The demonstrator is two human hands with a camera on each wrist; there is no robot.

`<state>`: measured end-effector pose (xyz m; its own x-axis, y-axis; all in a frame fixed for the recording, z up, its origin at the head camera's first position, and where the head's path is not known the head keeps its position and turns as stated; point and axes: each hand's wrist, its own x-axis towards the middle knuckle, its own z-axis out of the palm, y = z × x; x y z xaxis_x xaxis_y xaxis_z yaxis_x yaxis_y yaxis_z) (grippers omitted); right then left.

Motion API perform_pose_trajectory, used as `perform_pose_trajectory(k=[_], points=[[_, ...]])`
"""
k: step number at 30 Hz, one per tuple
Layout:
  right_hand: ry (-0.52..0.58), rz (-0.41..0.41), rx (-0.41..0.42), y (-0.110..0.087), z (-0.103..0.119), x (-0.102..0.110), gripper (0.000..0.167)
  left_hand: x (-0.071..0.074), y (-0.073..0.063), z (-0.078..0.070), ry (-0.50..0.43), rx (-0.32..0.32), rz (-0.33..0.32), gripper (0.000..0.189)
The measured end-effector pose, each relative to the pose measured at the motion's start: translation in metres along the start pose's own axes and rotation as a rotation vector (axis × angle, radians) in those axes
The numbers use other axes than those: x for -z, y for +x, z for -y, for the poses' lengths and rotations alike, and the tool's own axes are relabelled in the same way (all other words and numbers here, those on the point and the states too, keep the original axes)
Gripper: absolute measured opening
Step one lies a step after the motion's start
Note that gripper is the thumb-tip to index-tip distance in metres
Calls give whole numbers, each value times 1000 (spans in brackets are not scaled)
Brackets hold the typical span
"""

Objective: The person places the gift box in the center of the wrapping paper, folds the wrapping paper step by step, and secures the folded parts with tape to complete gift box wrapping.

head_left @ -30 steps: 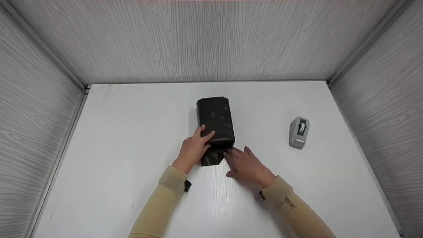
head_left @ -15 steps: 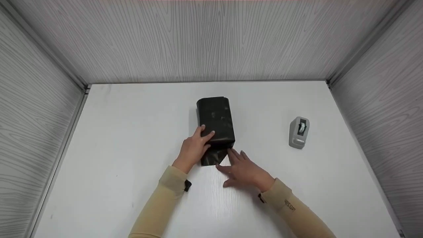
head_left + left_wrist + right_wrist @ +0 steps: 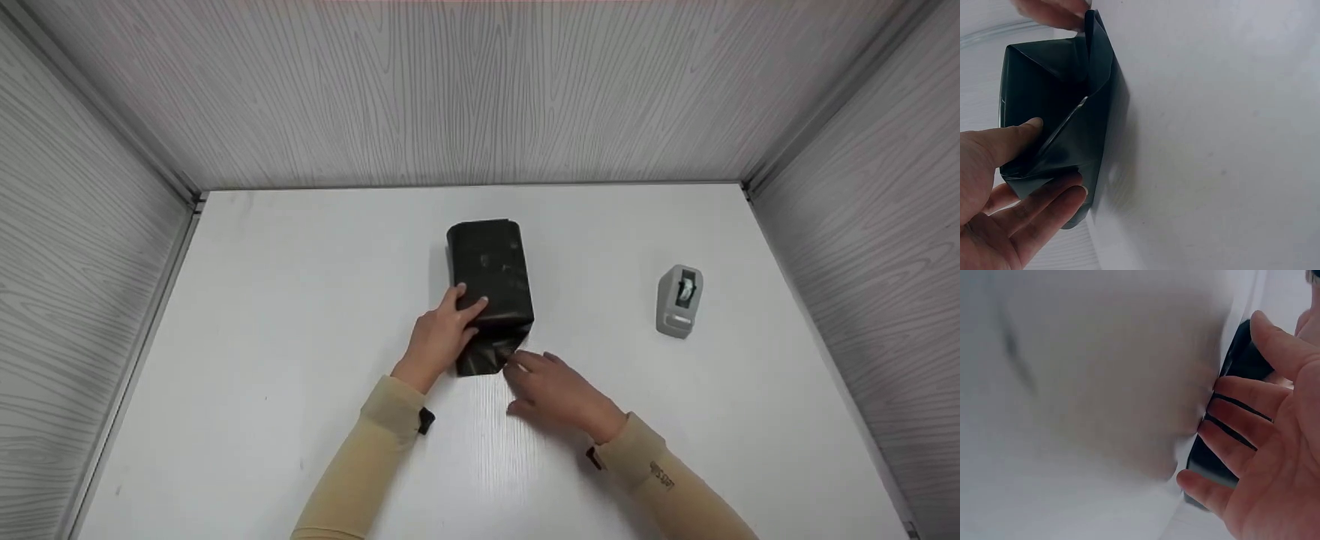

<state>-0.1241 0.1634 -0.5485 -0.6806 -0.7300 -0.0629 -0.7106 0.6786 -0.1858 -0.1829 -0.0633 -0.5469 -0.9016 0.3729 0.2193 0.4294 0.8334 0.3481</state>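
Observation:
A box-shaped package (image 3: 491,262) in glossy black wrapping paper lies on the white table, long side pointing away from me. At its near end a creased paper flap (image 3: 478,363) sticks out toward me. My left hand (image 3: 435,341) grips the near left corner, thumb (image 3: 1030,128) on the tucked-in end and other fingers along the outer side. The left wrist view shows the end paper (image 3: 1075,135) standing partly open as a folded pocket. My right hand (image 3: 559,394) touches the flap's right edge with fairly straight fingers (image 3: 1241,422), palm facing the package.
A grey tape dispenser (image 3: 679,300) with a roll of tape stands on the right of the table (image 3: 300,300). Grey wood-grain panels (image 3: 480,90) rise behind the table and along both sides.
My right hand's fingertips shifted toward the flap's front corner, then back up along its right edge. The flap's right side is more creased inward now. My left hand stayed in place.

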Motion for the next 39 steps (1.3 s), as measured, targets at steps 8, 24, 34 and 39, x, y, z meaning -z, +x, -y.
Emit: perform_pose_trajectory(k=[8,24,34,39], points=[[64,68,67,-2,9,1,46,0,1,0,11,-3,2,50],[234,-366,-102,14,-28,30,23,2,1,-3,4,23,26,50],[130,-372,-189,36,-37,34,49,2,0,-2,1,21,27,50],[193,-288,-205,46,-36,30,57,3,0,-2,-2,13,27,50]])
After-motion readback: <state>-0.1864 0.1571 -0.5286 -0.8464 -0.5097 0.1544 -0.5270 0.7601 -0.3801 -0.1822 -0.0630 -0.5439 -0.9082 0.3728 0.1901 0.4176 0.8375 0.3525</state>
